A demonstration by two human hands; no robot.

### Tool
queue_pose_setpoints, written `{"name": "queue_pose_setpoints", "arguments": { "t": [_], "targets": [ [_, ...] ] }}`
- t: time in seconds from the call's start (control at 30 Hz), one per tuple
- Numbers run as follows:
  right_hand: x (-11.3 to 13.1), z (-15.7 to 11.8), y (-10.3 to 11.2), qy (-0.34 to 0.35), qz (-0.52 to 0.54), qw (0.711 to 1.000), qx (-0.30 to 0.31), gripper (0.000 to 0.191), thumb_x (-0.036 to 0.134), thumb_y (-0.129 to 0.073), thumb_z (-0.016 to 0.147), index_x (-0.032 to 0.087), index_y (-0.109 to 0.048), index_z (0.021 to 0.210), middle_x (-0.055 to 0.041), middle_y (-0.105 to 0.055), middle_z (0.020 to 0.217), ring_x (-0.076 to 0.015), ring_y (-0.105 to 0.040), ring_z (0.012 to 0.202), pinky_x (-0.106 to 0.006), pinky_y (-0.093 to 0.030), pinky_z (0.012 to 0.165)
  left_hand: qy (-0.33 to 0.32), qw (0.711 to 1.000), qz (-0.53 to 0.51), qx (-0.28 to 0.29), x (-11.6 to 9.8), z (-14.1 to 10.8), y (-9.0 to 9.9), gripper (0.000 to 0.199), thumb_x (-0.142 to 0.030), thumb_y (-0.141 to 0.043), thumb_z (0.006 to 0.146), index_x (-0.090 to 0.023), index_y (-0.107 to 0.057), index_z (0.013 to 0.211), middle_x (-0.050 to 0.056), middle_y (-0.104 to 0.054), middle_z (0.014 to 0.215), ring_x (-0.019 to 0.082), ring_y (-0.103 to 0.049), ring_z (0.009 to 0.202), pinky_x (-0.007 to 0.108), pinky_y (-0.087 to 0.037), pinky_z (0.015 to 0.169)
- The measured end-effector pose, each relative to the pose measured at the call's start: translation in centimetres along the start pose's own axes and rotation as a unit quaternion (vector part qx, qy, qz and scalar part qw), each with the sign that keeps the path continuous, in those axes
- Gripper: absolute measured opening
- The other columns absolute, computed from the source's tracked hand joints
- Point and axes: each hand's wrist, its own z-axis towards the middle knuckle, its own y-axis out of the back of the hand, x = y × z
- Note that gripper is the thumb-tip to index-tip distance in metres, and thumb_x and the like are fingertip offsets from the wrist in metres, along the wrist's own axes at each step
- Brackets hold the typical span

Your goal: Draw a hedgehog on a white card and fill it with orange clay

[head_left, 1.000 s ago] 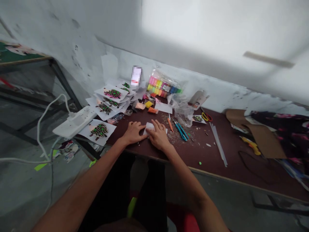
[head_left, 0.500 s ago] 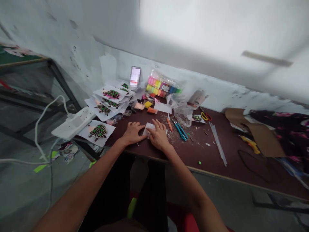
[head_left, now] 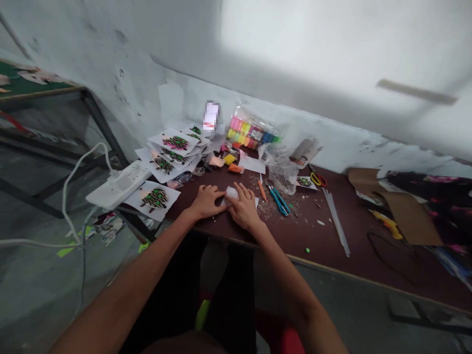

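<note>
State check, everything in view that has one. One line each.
left hand: flat on the tabletop, beside the paper
right hand: fingers on the paper
white paper piece: on the tabletop, partly under the right hand
yellow-and-red-handled scissors: closed, lying on the tabletop
clay pack: in clear plastic, against the wall
power strip: cable attached, resting at the table's end

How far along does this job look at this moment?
Done: a pile of white cards carries striped green-and-black designs. In hand: the right hand has its fingers on a small white piece, the left hand close beside it. Left: probably more, since a pack of coloured modelling clay and loose clay lumps lie nearby.
</note>
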Motion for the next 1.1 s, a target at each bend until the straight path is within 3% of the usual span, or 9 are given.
{"name": "queue_pose_setpoints", "arguments": {
  "t": [0.3, 0.5, 0.77, 1.1],
  "targets": [
    [-0.1, -0.2, 0.3, 0.009, -0.004, 1.0, 0.015, 0.041, 0.022, -0.059, 0.089, 0.026, -0.065, 0.129, -0.0116, -0.034, 0.159, -0.0324, -0.026, 0.146, -0.054, -0.022, 0.114, 0.003, 1.0, -0.008, 0.005, 0.0, 0.0, 0.0, 0.048, -0.05, -0.061, 0.082, -0.023, -0.069, 0.121, 0.009, -0.063, 0.104, 0.028, -0.054, 0.102, 0.045, -0.033, 0.093],
    [-0.3, -1.7, 0.4, -0.003, 0.002, 1.0, 0.002, 0.042, 0.02, -0.058, 0.088, 0.028, -0.065, 0.129, -0.0098, -0.031, 0.16, -0.0318, -0.026, 0.146, -0.053, -0.022, 0.114, 0.006, 1.0, -0.019, 0.0, 0.1, 0.0, -0.2, 0.049, -0.052, -0.061, 0.082, -0.024, -0.069, 0.122, 0.009, -0.062, 0.109, 0.029, -0.053, 0.104, 0.045, -0.032, 0.095],
    [-0.3, -2.3, 1.1, -0.022, 0.006, 1.0, 0.011, 0.042, 0.018, -0.057, 0.088, 0.029, -0.066, 0.128, -0.0105, -0.031, 0.16, -0.0318, -0.025, 0.147, -0.053, -0.02, 0.115, 0.003, 1.0, -0.015, 0.002, 0.2, 0.0, -0.2, 0.051, -0.051, -0.061, 0.081, -0.023, -0.069, 0.122, 0.009, -0.062, 0.103, 0.028, -0.054, 0.101, 0.045, -0.032, 0.094],
    [0.0, -2.9, 1.1, -0.034, 0.004, 0.999, 0.016, 0.041, 0.018, -0.058, 0.086, 0.027, -0.067, 0.125, -0.0102, -0.031, 0.16, -0.0322, -0.025, 0.147, -0.053, -0.02, 0.115, -0.004, 1.0, -0.003, -0.005, 0.2, -0.1, -0.1, 0.045, -0.041, -0.058, 0.082, -0.023, -0.068, 0.122, 0.007, -0.062, 0.099, 0.027, -0.054, 0.099, 0.043, -0.032, 0.094]
  ]
}}
